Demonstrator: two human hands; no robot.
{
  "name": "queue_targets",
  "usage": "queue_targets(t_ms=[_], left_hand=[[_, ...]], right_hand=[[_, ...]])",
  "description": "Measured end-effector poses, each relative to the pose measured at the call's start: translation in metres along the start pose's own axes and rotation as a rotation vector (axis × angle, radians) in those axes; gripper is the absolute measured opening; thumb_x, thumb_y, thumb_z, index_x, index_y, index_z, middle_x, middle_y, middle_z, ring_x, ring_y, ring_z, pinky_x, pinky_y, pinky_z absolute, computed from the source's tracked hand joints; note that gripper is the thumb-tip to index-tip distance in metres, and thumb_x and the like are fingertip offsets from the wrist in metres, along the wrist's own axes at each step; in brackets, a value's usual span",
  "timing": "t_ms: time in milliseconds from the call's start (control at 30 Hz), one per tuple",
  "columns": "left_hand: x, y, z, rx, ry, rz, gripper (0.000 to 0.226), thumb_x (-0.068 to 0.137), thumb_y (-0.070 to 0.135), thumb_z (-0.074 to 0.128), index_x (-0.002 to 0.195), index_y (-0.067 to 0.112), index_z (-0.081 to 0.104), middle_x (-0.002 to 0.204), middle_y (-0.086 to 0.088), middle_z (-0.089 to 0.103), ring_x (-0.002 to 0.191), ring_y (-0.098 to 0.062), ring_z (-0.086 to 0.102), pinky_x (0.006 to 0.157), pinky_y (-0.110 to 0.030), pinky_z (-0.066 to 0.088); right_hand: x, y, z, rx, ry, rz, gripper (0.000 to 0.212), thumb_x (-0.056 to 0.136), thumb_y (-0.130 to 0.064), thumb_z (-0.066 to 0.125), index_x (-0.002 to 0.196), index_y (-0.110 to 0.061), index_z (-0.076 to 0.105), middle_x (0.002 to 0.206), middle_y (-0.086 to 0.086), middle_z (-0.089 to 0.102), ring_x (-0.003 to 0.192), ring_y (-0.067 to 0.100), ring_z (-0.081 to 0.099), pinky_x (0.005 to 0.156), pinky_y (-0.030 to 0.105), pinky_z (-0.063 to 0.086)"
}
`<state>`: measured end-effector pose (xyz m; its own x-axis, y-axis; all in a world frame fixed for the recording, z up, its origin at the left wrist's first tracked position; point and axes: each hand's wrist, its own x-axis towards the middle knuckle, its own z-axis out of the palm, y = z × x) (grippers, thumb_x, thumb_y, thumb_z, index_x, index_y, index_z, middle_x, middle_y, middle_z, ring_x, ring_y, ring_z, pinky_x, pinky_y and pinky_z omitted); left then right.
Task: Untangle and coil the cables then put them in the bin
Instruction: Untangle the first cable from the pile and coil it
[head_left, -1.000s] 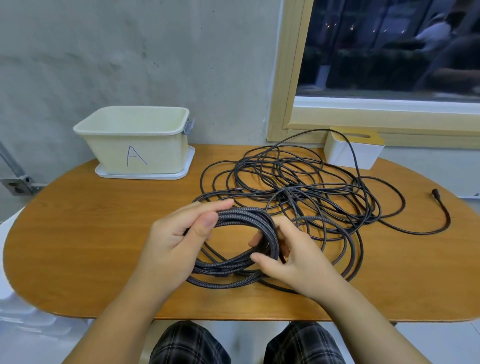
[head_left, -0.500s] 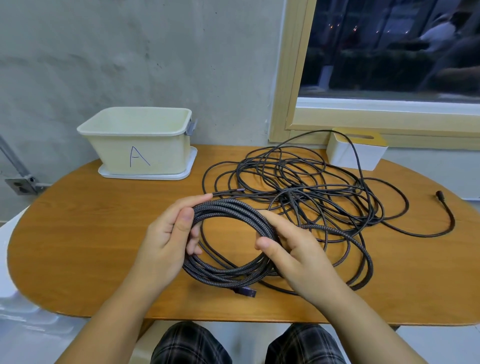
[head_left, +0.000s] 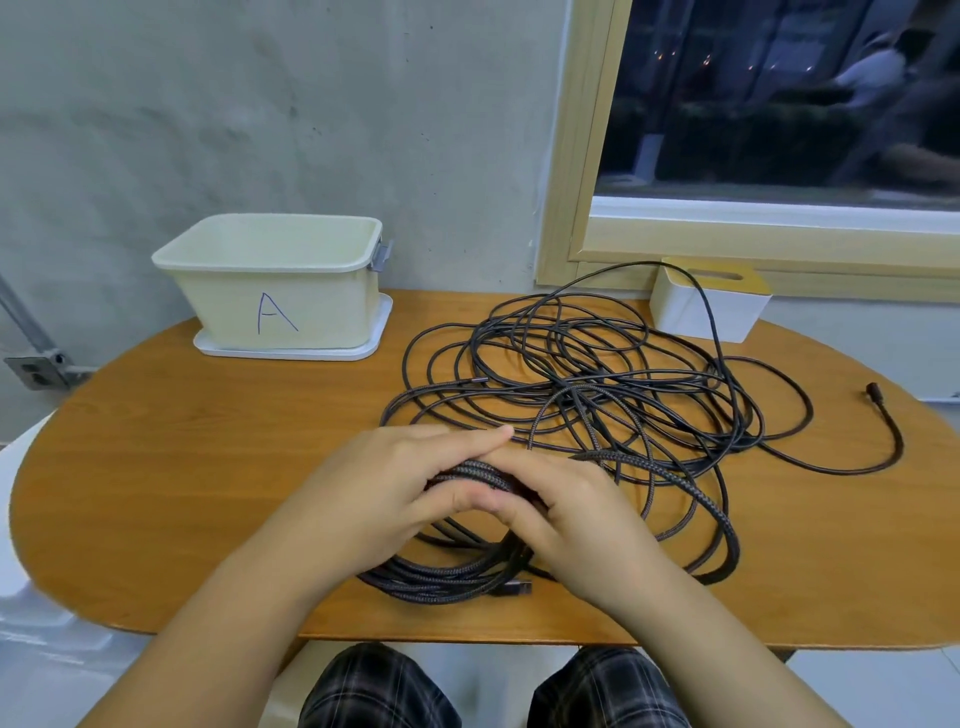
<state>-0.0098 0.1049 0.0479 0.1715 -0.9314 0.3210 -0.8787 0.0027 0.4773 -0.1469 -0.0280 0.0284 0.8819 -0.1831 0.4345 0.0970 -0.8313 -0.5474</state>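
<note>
We hold the braided coil (head_left: 447, 577) between both hands near the front edge of the worktop (head_left: 182, 467). Our left hand (head_left: 395, 483) curls over the far arc of the coil, fingers on top and thumb underneath, pinching the bundled strands. Our right hand (head_left: 576, 514) meets it from the other side, its grip closed on the same arc, thumb tucked under the strands and touching the left thumb. The near arc of the coil lies on the wood just below both grips, and a plug end (head_left: 514, 588) pokes out on its right.

A loose run of the same braided cable (head_left: 691, 493) loops out to the right of our right grip and back round toward the coil. Beyond both grips sprawls the tangle of thinner black cables (head_left: 597, 374), one end (head_left: 875, 389) trailing far off to the right. The cream bin (head_left: 275, 291), marked with an A, stands on a white tray (head_left: 291, 351) well beyond the left grip. A white box with a yellow top (head_left: 711, 301) sits behind the tangle, by the window frame (head_left: 566, 156).
</note>
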Motion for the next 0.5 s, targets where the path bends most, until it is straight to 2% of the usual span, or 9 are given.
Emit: queue_targets(t_ms=[67, 167, 200, 267, 333, 400, 467, 500], left_hand=[[-0.001, 0.001, 0.000, 0.036, -0.005, -0.023, 0.058, 0.077, 0.083, 0.016, 0.127, 0.064, 0.038, 0.091, 0.054, 0.045, 0.092, 0.026, 0.042, 0.073, -0.004, 0.036], [-0.003, 0.001, -0.001, 0.099, 0.107, -0.037, 0.066, 0.083, 0.078, 0.017, 0.115, 0.043, 0.062, 0.095, 0.035, 0.061, 0.095, 0.010, 0.052, 0.071, -0.008, 0.039], [-0.004, 0.000, -0.003, 0.121, 0.138, -0.052, 0.068, 0.083, 0.077, 0.016, 0.111, 0.040, 0.065, 0.096, 0.027, 0.065, 0.096, 0.005, 0.053, 0.070, -0.010, 0.040], [-0.005, -0.002, -0.006, 0.148, 0.187, -0.059, 0.066, 0.086, 0.074, 0.018, 0.108, 0.037, 0.067, 0.090, 0.024, 0.065, 0.095, 0.002, 0.053, 0.066, -0.012, 0.041], [-0.007, -0.003, -0.008, 0.171, 0.252, -0.050, 0.056, 0.090, 0.066, 0.025, 0.107, 0.034, 0.068, 0.082, 0.032, 0.057, 0.089, 0.005, 0.052, 0.062, -0.012, 0.040], [-0.008, -0.003, -0.010, 0.188, 0.328, -0.040, 0.049, 0.091, 0.059, 0.031, 0.106, 0.032, 0.069, 0.078, 0.037, 0.048, 0.081, 0.006, 0.049, 0.058, -0.012, 0.037], [-0.008, -0.002, -0.012, 0.197, 0.389, -0.033, 0.051, 0.093, 0.059, 0.030, 0.107, 0.029, 0.069, 0.074, 0.034, 0.046, 0.074, 0.001, 0.049, 0.054, -0.016, 0.037], [-0.008, -0.002, -0.013, 0.203, 0.411, -0.033, 0.052, 0.093, 0.059, 0.030, 0.108, 0.028, 0.069, 0.072, 0.031, 0.046, 0.072, -0.002, 0.049, 0.053, -0.018, 0.039]], right_hand=[[-0.002, 0.000, -0.004, -0.020, -0.026, 0.017, 0.036, 0.091, -0.052, 0.046, 0.122, -0.037, 0.054, 0.106, -0.020, 0.062, 0.098, -0.005, 0.055, 0.079, 0.018, 0.048], [-0.004, 0.000, -0.014, -0.121, -0.015, 0.084, 0.043, 0.091, -0.056, 0.037, 0.128, -0.039, 0.048, 0.115, -0.025, 0.053, 0.099, -0.007, 0.052, 0.082, 0.017, 0.048], [-0.004, 0.002, -0.019, -0.149, 0.007, 0.137, 0.043, 0.092, -0.052, 0.039, 0.132, -0.038, 0.046, 0.115, -0.026, 0.051, 0.097, -0.006, 0.053, 0.081, 0.014, 0.047], [-0.004, 0.006, -0.027, -0.194, 0.090, 0.223, 0.039, 0.096, -0.034, 0.044, 0.134, -0.031, 0.048, 0.117, -0.020, 0.054, 0.100, -0.002, 0.056, 0.084, 0.008, 0.040], [-0.003, 0.012, -0.033, -0.240, 0.174, 0.277, 0.035, 0.097, -0.019, 0.047, 0.130, -0.024, 0.054, 0.117, -0.010, 0.061, 0.102, 0.006, 0.061, 0.086, 0.012, 0.041], [-0.004, 0.015, -0.036, -0.254, 0.229, 0.335, 0.033, 0.096, -0.013, 0.048, 0.126, -0.020, 0.059, 0.108, -0.004, 0.064, 0.095, 0.011, 0.063, 0.086, 0.021, 0.048], [-0.005, 0.017, -0.038, -0.262, 0.246, 0.378, 0.030, 0.095, -0.013, 0.051, 0.123, -0.019, 0.061, 0.099, -0.008, 0.059, 0.083, 0.007, 0.058, 0.083, 0.027, 0.053], [-0.006, 0.018, -0.039, -0.271, 0.244, 0.393, 0.028, 0.094, -0.015, 0.053, 0.121, -0.020, 0.062, 0.099, -0.011, 0.057, 0.080, 0.004, 0.054, 0.080, 0.025, 0.053]])
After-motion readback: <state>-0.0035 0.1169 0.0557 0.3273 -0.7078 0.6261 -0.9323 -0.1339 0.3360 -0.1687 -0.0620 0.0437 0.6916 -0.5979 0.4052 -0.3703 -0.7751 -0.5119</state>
